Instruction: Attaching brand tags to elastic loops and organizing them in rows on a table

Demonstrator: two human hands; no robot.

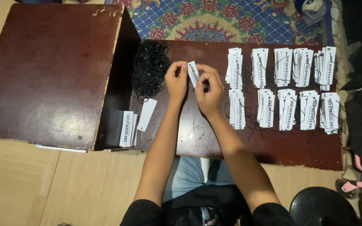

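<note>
Both hands met over the middle of a low dark-brown table [298,148]. The left hand [176,81] and the right hand [208,90] each pinched a single white paper tag [193,73], held upright-tilted between the fingertips, just above the tabletop. Whether a string ran through the tag could not be made out.

Just left of the hands lay a tangled heap of black strings [149,69], resting loose on the table's near corner. No box or tray held anything; everything sat bare on the wood. To the right, finished tags with black strings lay in two rows of neat stacks [283,90], five above and five below. At the table's left edge a small pile of unstrung tags [127,129] rested beside one loose tag [146,114]. A second, larger brown board [47,71] stood alongside on the left. A floral rug [223,21] lay beyond the table.
</note>
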